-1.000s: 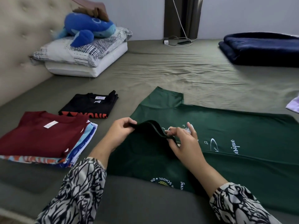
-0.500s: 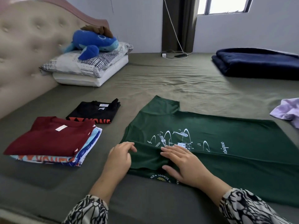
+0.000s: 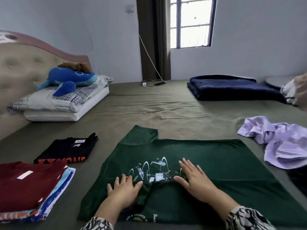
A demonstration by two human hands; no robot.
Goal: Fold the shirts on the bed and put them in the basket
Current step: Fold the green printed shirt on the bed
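A dark green shirt (image 3: pixel 207 156) with a white instrument print lies spread on the olive bed (image 3: pixel 149 103) in front of me. My left hand (image 3: pixel 123 190) presses flat on its near left part, fingers straight. My right hand (image 3: pixel 193 181) lies flat to the right of the print. A stack of folded shirts (image 3: pixel 28 186) with a maroon one on top sits at the left. Behind it lies a folded black shirt (image 3: pixel 66 151). A crumpled lilac shirt (image 3: pixel 279 143) lies at the right. No basket is in view.
Pillows (image 3: pixel 64 103) with a blue plush toy (image 3: pixel 69 80) lie at the padded headboard, far left. A folded navy blanket (image 3: pixel 232 87) sits at the far right. A charger and cable (image 3: pixel 152 83) rest at the bed's far edge under the window.
A second ago both hands pinched the green shirt's collar and held it up. They laid it down and now press flat on the shirt, spread wider apart. The view tilted upward.
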